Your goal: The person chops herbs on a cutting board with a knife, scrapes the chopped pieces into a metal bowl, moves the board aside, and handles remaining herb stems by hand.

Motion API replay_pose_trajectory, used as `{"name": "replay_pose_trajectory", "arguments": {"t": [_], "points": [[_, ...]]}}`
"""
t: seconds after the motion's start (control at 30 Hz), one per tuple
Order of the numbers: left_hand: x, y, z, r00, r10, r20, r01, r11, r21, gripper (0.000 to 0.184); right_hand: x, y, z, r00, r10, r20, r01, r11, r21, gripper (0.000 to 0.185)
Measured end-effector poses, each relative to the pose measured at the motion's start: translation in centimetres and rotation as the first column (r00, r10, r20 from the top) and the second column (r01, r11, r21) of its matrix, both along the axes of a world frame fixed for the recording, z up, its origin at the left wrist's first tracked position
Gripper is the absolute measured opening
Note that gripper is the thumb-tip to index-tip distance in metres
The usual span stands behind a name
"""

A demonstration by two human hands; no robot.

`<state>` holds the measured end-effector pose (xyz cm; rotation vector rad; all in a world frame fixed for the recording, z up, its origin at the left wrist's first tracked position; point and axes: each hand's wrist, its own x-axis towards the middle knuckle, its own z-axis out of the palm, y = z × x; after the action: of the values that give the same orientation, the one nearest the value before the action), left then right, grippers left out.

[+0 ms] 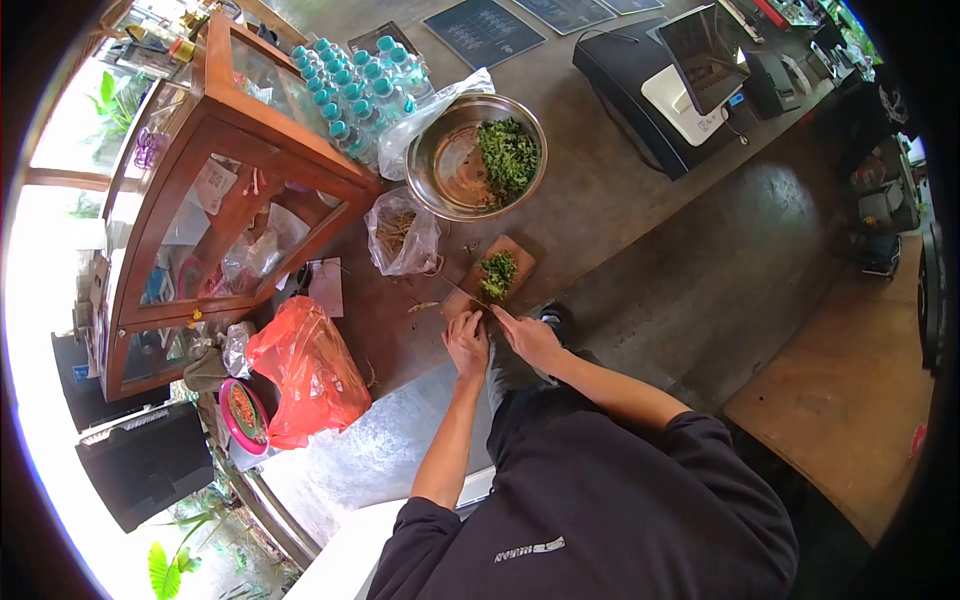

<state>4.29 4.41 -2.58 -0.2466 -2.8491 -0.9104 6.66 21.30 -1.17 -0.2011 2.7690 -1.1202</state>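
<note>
Chopped green leaves (497,274) lie on a small wooden cutting board (516,250) near the table's edge. A thin knife blade (463,293) slants over the board's lower left part, its end running towards my right hand (530,338). That hand is closed round the knife's handle end, which the fingers mostly hide. My left hand (466,343) rests at the lower left end of the board with its fingers bent and together; whatever is under them is hidden. Beyond the board, a large metal bowl (450,168) holds more chopped greens (508,156).
Left of the board is a plastic bag (402,232) with brownish pieces. Farther left are a red bag (308,372), a pink bowl (236,418) and a wooden glass-fronted cabinet (283,150). Bottles (358,95) stand behind; a touchscreen device (700,62) is at upper right.
</note>
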Motion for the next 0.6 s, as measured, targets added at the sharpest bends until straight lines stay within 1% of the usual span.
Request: {"name": "replay_pose_trajectory", "arguments": {"t": [0.03,0.1,0.17,0.23,0.3,0.37,0.43,0.5,0.6], "points": [[0.2,0.2,0.2,1.0,0.009,-0.007,-0.009,1.0,-0.01,0.023,0.1,0.0,0.0,1.0,0.008,0.002,-0.008,1.0,0.003,0.052],[0.1,0.4,0.5,1.0,0.024,-0.02,-0.025,1.0,-0.018,0.023,-0.4,-0.3,-0.3,0.996,-0.002,-0.087,0.004,1.0,0.018,0.05],[0.2,0.0,0.6,0.999,-0.004,0.033,0.005,1.0,-0.026,0.022,-0.9,-0.5,-0.9,0.996,0.005,-0.087,-0.005,1.0,-0.007,0.051],[0.1,-0.1,0.5,0.999,0.001,0.037,0.0,1.0,-0.015,0.022,-1.2,-0.4,-0.7,0.996,0.005,-0.088,-0.008,1.0,-0.031,0.053],[0.0,0.0,0.3,0.999,0.007,0.042,-0.007,1.0,-0.007,0.021,-1.0,-0.3,-0.4,1.0,0.005,-0.016,-0.005,1.0,0.0,0.052],[-0.1,-0.1,0.1,0.999,0.017,-0.031,-0.018,1.0,-0.01,0.023,-0.2,0.1,0.2,1.0,0.002,0.016,-0.001,1.0,-0.011,0.051],[0.1,0.3,0.8,0.999,0.037,-0.007,-0.037,0.999,-0.016,0.022,0.3,0.1,0.0,0.999,0.006,0.051,-0.006,1.0,-0.019,0.049],[0.0,0.5,0.9,0.998,0.054,0.01,-0.054,0.998,-0.019,0.022,0.1,-0.1,-0.2,0.998,0.005,-0.065,-0.001,0.998,0.064,0.048],[0.0,0.2,0.3,0.999,0.033,-0.013,-0.033,0.999,-0.018,0.022,-0.9,-0.4,-0.4,0.997,-0.006,-0.07,0.008,1.0,0.023,0.045]]}}
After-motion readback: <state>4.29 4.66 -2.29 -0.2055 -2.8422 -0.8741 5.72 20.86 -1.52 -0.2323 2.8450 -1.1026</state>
